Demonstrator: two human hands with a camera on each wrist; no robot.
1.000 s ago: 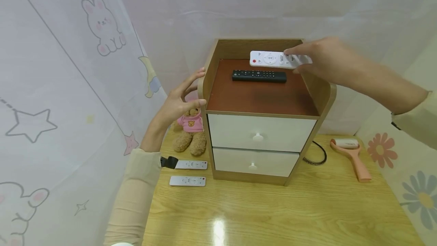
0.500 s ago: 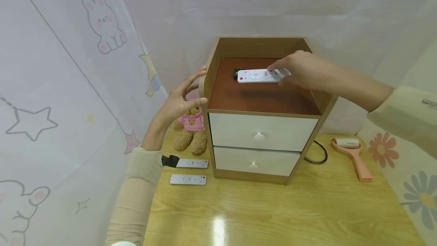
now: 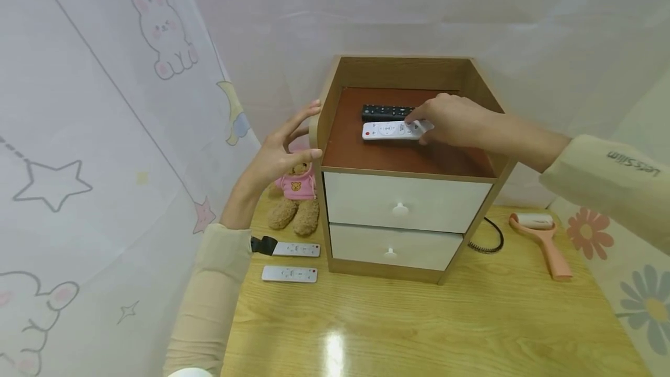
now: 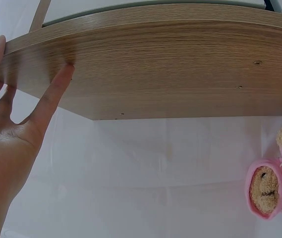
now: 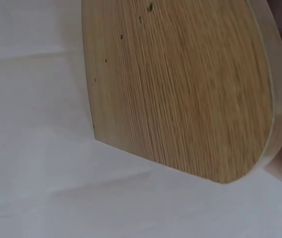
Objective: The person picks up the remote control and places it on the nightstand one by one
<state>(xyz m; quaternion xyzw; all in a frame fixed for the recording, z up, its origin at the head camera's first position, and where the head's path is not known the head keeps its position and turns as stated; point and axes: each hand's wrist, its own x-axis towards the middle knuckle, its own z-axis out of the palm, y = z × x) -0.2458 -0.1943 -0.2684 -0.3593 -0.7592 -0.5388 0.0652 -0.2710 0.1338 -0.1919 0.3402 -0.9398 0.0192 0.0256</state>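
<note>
In the head view my right hand (image 3: 458, 120) pinches a white remote control (image 3: 389, 130) by its right end, inside the open top of a small wooden cabinet (image 3: 408, 170). Just behind it a black remote control (image 3: 384, 112) lies on the brown top shelf, its right part hidden by my hand. My left hand (image 3: 280, 153) touches the cabinet's left side panel with spread fingers; the left wrist view shows the fingertips against the wood panel (image 4: 165, 64). In the right wrist view the right side panel (image 5: 180, 89) hides nearly all of my right hand.
Two more white remotes, a rear one (image 3: 299, 249) and a front one (image 3: 289, 274), lie left of the cabinet. A teddy bear (image 3: 298, 188) in pink sits behind them. On the right are a lint roller (image 3: 544, 243) and a black coiled cord (image 3: 489, 243). Two drawers face forward.
My right hand has brought the white remote down and toward the left, from above the black remote to just in front of it. My left hand has kept its place on the side panel.
</note>
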